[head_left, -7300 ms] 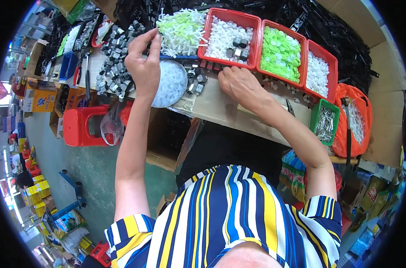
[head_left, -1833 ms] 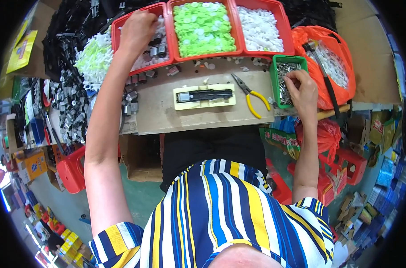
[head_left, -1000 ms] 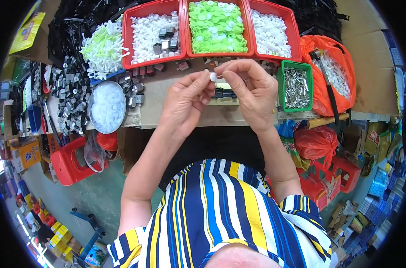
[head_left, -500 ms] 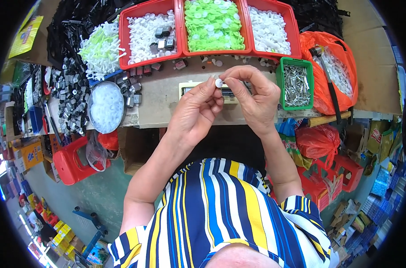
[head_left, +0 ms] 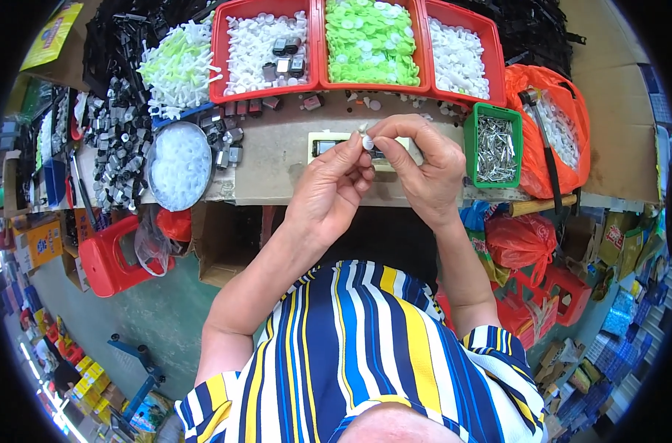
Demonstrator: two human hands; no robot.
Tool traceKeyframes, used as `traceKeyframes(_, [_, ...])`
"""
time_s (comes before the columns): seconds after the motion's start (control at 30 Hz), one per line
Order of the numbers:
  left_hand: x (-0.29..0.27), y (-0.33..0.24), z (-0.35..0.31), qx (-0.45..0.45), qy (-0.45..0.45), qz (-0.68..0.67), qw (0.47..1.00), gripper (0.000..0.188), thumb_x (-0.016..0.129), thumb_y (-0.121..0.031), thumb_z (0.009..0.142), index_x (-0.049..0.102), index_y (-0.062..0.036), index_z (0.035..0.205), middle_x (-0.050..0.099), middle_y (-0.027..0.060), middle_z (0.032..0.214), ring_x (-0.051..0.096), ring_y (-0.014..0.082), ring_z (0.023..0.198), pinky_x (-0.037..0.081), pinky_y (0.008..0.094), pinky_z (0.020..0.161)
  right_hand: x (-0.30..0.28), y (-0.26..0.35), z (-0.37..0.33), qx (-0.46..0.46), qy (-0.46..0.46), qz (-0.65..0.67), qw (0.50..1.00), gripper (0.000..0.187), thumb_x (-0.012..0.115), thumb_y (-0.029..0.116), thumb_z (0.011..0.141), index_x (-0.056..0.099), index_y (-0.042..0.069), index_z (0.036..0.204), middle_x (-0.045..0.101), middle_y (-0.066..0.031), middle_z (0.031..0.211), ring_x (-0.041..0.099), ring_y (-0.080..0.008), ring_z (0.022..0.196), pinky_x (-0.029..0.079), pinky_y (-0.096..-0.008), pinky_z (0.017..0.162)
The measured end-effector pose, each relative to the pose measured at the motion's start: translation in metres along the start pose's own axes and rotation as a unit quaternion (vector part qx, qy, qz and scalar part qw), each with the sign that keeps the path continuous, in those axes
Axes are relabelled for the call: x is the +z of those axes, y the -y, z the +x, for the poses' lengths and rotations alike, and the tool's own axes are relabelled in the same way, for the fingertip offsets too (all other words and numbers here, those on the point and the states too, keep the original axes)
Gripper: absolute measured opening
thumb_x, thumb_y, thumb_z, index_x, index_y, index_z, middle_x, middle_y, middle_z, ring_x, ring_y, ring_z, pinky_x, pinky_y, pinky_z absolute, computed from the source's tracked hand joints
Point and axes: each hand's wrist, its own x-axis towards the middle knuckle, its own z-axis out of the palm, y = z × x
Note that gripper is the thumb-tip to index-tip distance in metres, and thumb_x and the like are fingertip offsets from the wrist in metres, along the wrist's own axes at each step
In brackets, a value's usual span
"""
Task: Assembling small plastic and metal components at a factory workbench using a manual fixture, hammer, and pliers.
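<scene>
A small white round plastic piece (head_left: 367,142) is pinched between the fingertips of both hands, above the worktable. My left hand (head_left: 328,181) is closed with thumb and index finger on its left side, the other fingers curled. From the right, my right hand (head_left: 424,166) grips it between thumb and index finger. Behind and below the fingers lies a cream rectangular block (head_left: 314,156) with a dark and metallic inset, partly hidden by both hands. The far side of the white piece cannot be made out.
Red bins (head_left: 321,66) at the back hold white and green plastic parts. A green basket (head_left: 469,148) of metal pins stands right, beside an orange bag (head_left: 520,159) with a hammer (head_left: 546,148). Leftward are a clear bowl (head_left: 179,166) and loose black-and-silver parts (head_left: 118,148).
The white piece looks slightly turned and sits a little lower between the fingertips. Both hands keep their pinch. The whole bench has shifted slightly rightward in view.
</scene>
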Motion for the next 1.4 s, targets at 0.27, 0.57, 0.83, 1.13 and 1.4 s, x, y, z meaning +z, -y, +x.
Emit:
traceKeyframes(0.27, [0.000,0.001,-0.003,-0.010,0.010,-0.003,1.000,0.014,0.069,-0.023,0.094,0.069,-0.0095,0.095,0.066,0.0003,0.082,0.059,0.0122,0.074,0.046,0.0241,0.067,0.000,-0.006,-0.002,-0.038,0.020,-0.017,0.999,0.009,0.072,-0.002,0.084,0.067,-0.003,0.091,0.071,-0.0107,0.090,0.069,-0.0184,0.085,0.053,-0.0287,0.077])
traceKeyframes(0.57, [-0.002,0.010,-0.004,0.015,-0.010,-0.011,1.000,0.014,0.072,-0.021,0.092,0.070,-0.0080,0.096,0.067,0.0011,0.084,0.059,0.0117,0.074,0.047,0.0238,0.067,0.002,-0.014,-0.016,-0.094,-0.031,-0.069,0.993,0.019,0.076,-0.001,0.075,0.066,0.002,0.091,0.069,-0.0096,0.085,0.068,-0.0258,0.079,0.051,-0.0342,0.070])
traceKeyframes(0.83, [-0.003,0.005,-0.021,0.141,-0.032,0.194,0.970,0.023,0.074,-0.008,0.089,0.068,-0.0019,0.111,0.063,0.0010,0.088,0.059,0.0071,0.079,0.048,0.0191,0.070,0.001,-0.011,-0.016,-0.031,0.025,-0.022,0.999,0.015,0.073,-0.004,0.077,0.065,0.000,0.090,0.067,-0.0115,0.085,0.067,-0.0272,0.080,0.051,-0.0350,0.070])
traceKeyframes(1.13, [-0.021,-0.017,-0.020,0.317,0.032,0.487,0.813,0.033,0.079,-0.003,0.081,0.069,-0.0028,0.113,0.062,0.0024,0.096,0.058,0.0068,0.080,0.047,0.0211,0.069,0.012,-0.011,-0.012,0.021,0.107,0.040,0.993,0.012,0.071,-0.002,0.080,0.065,-0.002,0.091,0.065,-0.0125,0.088,0.066,-0.0261,0.079,0.051,-0.0341,0.069])
traceKeyframes(1.4, [-0.039,-0.030,-0.014,0.513,0.019,0.749,0.418,0.036,0.079,-0.007,0.073,0.069,-0.0038,0.107,0.061,0.0105,0.100,0.061,0.0288,0.092,0.051,0.0380,0.076,0.024,-0.036,-0.007,-0.068,0.088,-0.146,0.983,0.015,0.074,-0.001,0.076,0.067,0.001,0.089,0.055,-0.0111,0.089,0.059,-0.0270,0.082,0.047,-0.0355,0.071])
